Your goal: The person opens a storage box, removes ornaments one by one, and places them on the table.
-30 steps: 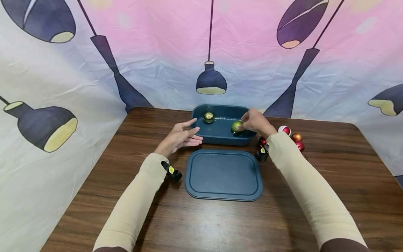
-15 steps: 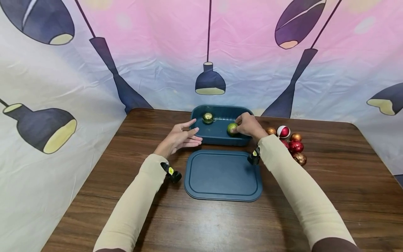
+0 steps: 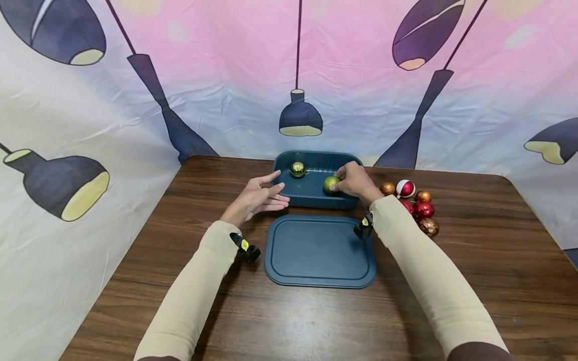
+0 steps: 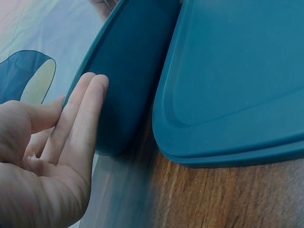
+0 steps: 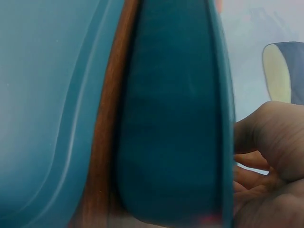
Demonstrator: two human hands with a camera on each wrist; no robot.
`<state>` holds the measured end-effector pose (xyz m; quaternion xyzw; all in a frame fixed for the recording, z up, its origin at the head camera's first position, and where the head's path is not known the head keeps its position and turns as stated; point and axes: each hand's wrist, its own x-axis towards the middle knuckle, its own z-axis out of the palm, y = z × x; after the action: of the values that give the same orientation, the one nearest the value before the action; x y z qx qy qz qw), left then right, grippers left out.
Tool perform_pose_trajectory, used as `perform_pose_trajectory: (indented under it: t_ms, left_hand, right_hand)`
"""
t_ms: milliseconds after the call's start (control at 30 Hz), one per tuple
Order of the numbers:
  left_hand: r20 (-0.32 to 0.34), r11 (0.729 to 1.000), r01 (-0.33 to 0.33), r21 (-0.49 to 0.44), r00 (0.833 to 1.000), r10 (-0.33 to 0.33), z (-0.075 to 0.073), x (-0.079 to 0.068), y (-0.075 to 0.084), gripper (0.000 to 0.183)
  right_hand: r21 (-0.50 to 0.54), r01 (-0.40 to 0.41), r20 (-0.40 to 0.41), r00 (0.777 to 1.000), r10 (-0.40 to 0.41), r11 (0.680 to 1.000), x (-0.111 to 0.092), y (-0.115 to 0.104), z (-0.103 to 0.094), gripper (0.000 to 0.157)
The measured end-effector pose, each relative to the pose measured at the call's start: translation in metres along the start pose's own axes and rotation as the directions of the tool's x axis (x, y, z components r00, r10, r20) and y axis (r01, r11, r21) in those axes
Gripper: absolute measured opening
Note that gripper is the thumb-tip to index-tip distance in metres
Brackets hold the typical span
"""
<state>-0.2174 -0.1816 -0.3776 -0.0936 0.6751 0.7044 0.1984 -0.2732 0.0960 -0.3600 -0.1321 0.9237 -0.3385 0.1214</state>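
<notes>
A teal rectangular container (image 3: 311, 201) stands at the back of the table. In it, towards the left, lies a shiny gold-green bauble (image 3: 297, 169). My right hand (image 3: 354, 181) reaches over the container's right side and pinches a glittery green bauble (image 3: 331, 185) low inside it. In the right wrist view the container wall (image 5: 171, 109) hides my fingertips and that bauble. At the container's left end my left hand (image 3: 262, 197) rests with straight, spread fingers. Its fingertips (image 4: 100, 81) lie against the outer wall in the left wrist view.
A flat teal lid (image 3: 319, 251) lies in front of the container. Right of my right forearm sits a cluster of several baubles: a red-and-white one (image 3: 405, 188), a red one (image 3: 424, 209), a bronze one (image 3: 428, 227) and others. A printed cloth (image 3: 253, 75) hangs behind the table.
My right hand has carried the green bauble left and slightly lower within the container, uncovering more of the bauble cluster. My left hand has stayed at the container's left end.
</notes>
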Motion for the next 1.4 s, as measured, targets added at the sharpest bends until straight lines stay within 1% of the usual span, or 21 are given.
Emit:
perform_pose_trajectory:
  t_ms: [200, 267, 433, 733, 967, 1267, 1400]
  left_hand:
    - [-0.003, 1.0, 0.005, 0.002, 1.0, -0.005, 0.0, 0.0, 0.0, 0.063]
    - [-0.003, 1.0, 0.003, 0.003, 1.0, -0.003, -0.001, 0.0, 0.0, 0.062]
    - [-0.003, 1.0, 0.007, -0.001, 1.0, -0.007, -0.001, -0.001, 0.0, 0.062]
    - [0.003, 1.0, 0.007, -0.01, 1.0, -0.007, -0.003, 0.0, -0.001, 0.063]
    - [0.003, 1.0, 0.005, -0.004, 1.0, -0.005, -0.003, 0.0, -0.001, 0.063]
    - [0.005, 1.0, 0.004, 0.008, 1.0, -0.004, -0.002, 0.0, 0.0, 0.063]
    - [0.009, 1.0, 0.005, 0.005, 1.0, -0.005, -0.001, 0.0, 0.0, 0.063]
  right_hand:
    - [-0.022, 0.058, -0.007, 0.998, -0.058, 0.998, -0.009, -0.004, -0.012, 0.043]
    - [-0.012, 0.071, -0.012, 0.997, -0.071, 0.997, -0.012, -0.005, -0.017, 0.042]
    - [0.03, 0.053, -0.022, 0.998, -0.052, 0.998, -0.023, -0.004, -0.032, 0.042]
    - [0.012, 0.021, -0.07, 0.997, -0.02, 1.0, -0.042, 0.006, -0.064, 0.045]
    - [0.0, -0.003, -0.092, 0.996, 0.003, 1.0, -0.056, 0.022, -0.089, 0.046]
    - [-0.002, -0.056, -0.08, 0.995, 0.055, 0.998, -0.078, 0.055, -0.117, 0.053]
    - [-0.022, -0.063, -0.082, 0.995, 0.061, 0.998, -0.088, 0.071, -0.127, 0.056]
